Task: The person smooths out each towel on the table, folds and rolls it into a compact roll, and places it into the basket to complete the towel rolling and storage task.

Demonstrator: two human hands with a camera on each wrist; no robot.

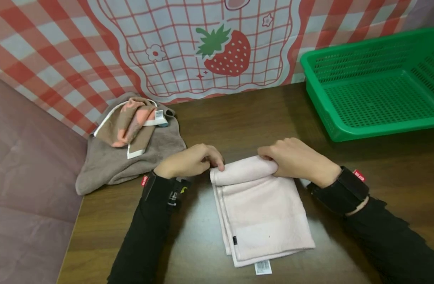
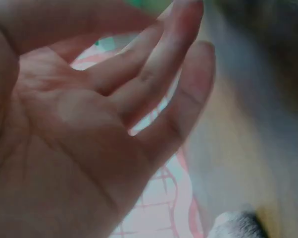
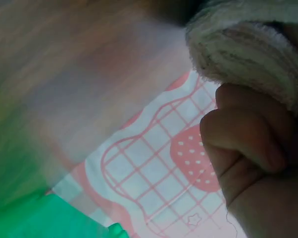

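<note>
A pale pink towel (image 1: 263, 221) lies folded on the dark wooden table (image 1: 398, 165), its far end turned over into a roll (image 1: 245, 171). My right hand (image 1: 295, 159) grips the right end of that roll with curled fingers. In the right wrist view those fingers (image 3: 248, 139) are bent under the towel's fluffy edge (image 3: 248, 44). My left hand (image 1: 192, 161) sits at the roll's left end with its fingertips touching it. In the left wrist view its palm (image 2: 89, 124) shows open, the fingers loosely extended and holding nothing.
A heap of brown towel (image 1: 131, 165) with a pink-and-brown patterned cloth (image 1: 131, 124) on top lies at the table's left rear corner. An empty green mesh basket (image 1: 376, 83) stands at the back right. A strawberry check cloth (image 1: 202, 47) hangs behind. The table's left edge (image 1: 75, 221) is close.
</note>
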